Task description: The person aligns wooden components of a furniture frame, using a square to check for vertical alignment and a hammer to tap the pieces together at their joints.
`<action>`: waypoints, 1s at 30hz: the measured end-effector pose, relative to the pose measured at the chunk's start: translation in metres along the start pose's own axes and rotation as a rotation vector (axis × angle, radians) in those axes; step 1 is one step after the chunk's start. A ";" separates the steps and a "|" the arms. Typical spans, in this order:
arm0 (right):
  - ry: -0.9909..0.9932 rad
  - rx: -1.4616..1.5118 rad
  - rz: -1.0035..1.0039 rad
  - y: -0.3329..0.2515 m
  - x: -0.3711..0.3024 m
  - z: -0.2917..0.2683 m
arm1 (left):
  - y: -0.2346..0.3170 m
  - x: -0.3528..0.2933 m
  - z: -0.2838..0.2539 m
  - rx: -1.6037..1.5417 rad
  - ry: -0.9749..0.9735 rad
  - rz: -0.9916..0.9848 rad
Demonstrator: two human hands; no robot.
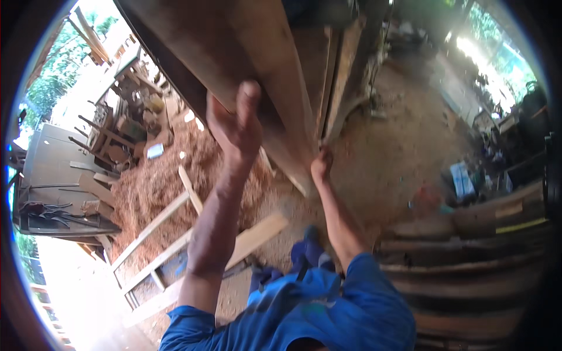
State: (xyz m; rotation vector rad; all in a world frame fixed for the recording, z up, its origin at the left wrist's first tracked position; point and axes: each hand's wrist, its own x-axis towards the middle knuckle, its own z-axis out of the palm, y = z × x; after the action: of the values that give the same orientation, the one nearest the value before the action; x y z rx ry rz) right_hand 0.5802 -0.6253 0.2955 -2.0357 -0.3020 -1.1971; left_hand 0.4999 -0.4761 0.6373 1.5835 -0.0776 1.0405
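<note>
A long, wide wooden board (pixel 263 58) rises in front of me, its upper end running out of the top of the view. My left hand (pixel 237 126) grips its left edge, thumb lying over the near face and the other fingers mostly hidden. Lower down, my right hand (pixel 322 164) is closed at the board's right edge, close to its bottom end; its fingertips are out of sight. Behind the right hand stand narrower upright timbers (pixel 345 76), which the board partly covers.
Reddish wood shavings (pixel 158 187) lie heaped at the left, beside a wooden frame (pixel 158 225) on the ground. Stacked planks (pixel 456 275) fill the lower right. A cluttered bench (pixel 64 181) with a grey top stands far left. Bare dirt floor (pixel 392 140) stretches away on the right.
</note>
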 end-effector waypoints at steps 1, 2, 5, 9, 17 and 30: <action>-0.056 -0.191 -0.038 0.029 -0.023 0.002 | 0.003 -0.001 0.016 0.013 -0.022 -0.007; 0.030 -0.333 -0.073 0.097 -0.028 0.000 | 0.002 -0.004 0.048 -0.108 -0.023 -0.021; -0.126 -0.103 0.272 0.096 -0.085 0.003 | -0.029 -0.033 0.062 0.054 -0.089 -0.095; -0.221 -0.010 0.482 0.075 -0.076 0.018 | -0.022 -0.024 0.062 0.139 -0.069 -0.138; -0.246 0.002 0.537 0.096 -0.029 0.038 | -0.074 0.000 0.091 0.258 -0.051 -0.156; -0.251 0.038 0.576 0.107 -0.008 0.060 | -0.081 0.002 0.085 0.312 0.011 -0.115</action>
State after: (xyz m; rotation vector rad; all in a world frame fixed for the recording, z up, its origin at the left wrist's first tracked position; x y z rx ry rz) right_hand 0.6720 -0.6569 0.2198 -2.0415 0.1424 -0.5804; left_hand 0.5949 -0.5196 0.5833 1.8392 0.1897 1.0056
